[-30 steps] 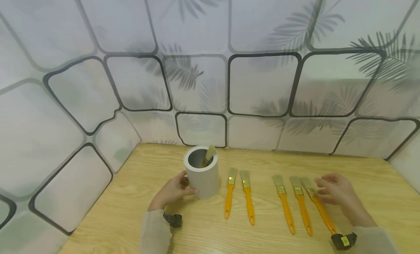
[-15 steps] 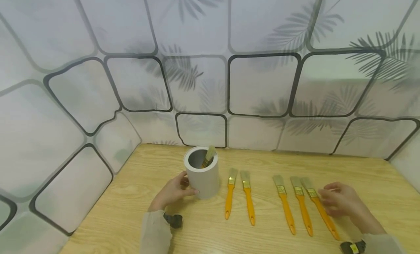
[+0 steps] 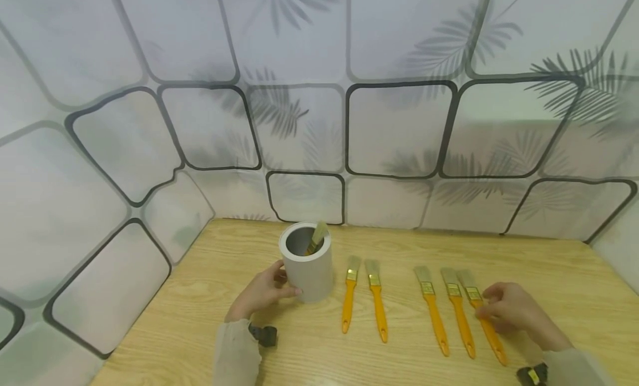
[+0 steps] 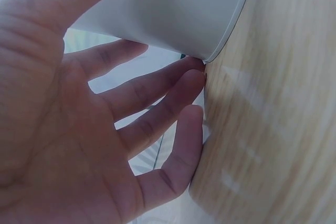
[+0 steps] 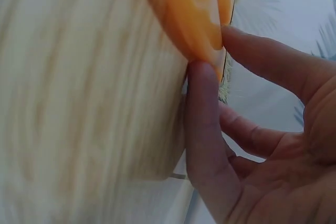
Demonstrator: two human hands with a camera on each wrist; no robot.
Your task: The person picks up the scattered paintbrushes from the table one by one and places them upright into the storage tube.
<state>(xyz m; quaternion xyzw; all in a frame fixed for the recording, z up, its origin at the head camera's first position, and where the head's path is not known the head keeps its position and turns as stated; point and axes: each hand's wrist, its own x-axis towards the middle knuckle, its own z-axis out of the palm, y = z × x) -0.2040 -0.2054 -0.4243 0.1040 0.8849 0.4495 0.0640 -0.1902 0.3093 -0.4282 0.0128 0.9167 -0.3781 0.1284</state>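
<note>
My left hand (image 3: 267,291) holds a white cylindrical pot (image 3: 310,278) at its lower left side, thumb in front and fingers behind. In the left wrist view the fingers (image 4: 139,95) are bent beside the pot's base (image 4: 173,9), low along the table. A paintbrush (image 3: 318,236) stands in the pot, bristles up. On the right, my right hand (image 3: 514,308) pinches the orange handle of the rightmost paintbrush (image 3: 491,333), which lies on the table. From the right wrist, thumb and finger show at the sides of that orange handle (image 5: 194,19).
Two paintbrushes, one (image 3: 349,297) beside another (image 3: 377,303), lie just right of the pot. Two more, a paintbrush (image 3: 433,314) and its neighbour paintbrush (image 3: 459,314), lie left of my right hand. A patterned wall (image 3: 394,131) backs the wooden table (image 3: 199,297).
My right hand has come down from near the bristles to the handle of the rightmost paintbrush. That handle's end has shifted slightly left. The left hand and pot have stayed put.
</note>
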